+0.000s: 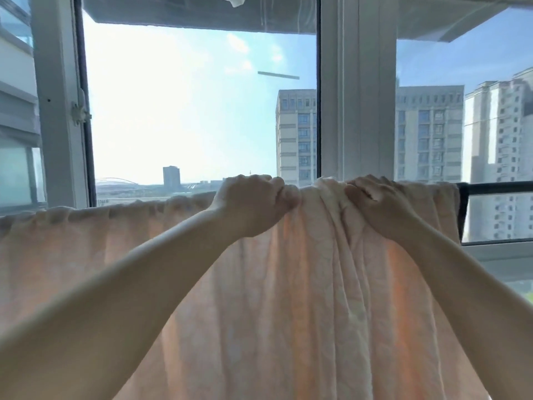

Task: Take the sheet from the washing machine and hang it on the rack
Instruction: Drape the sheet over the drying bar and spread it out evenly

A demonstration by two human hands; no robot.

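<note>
A pale peach sheet hangs over a horizontal bar and fills the lower half of the view, bunched into folds in the middle. The dark rack bar shows bare only at the right; elsewhere the sheet hides it. My left hand grips the sheet's top edge at the centre. My right hand grips the gathered folds just to its right. Both hands sit at bar height, close together, with a bunch of cloth between them.
Large windows with white frames stand right behind the rack, tall buildings beyond. A window latch sits on the left frame. A scrap of white cloth hangs at the top edge.
</note>
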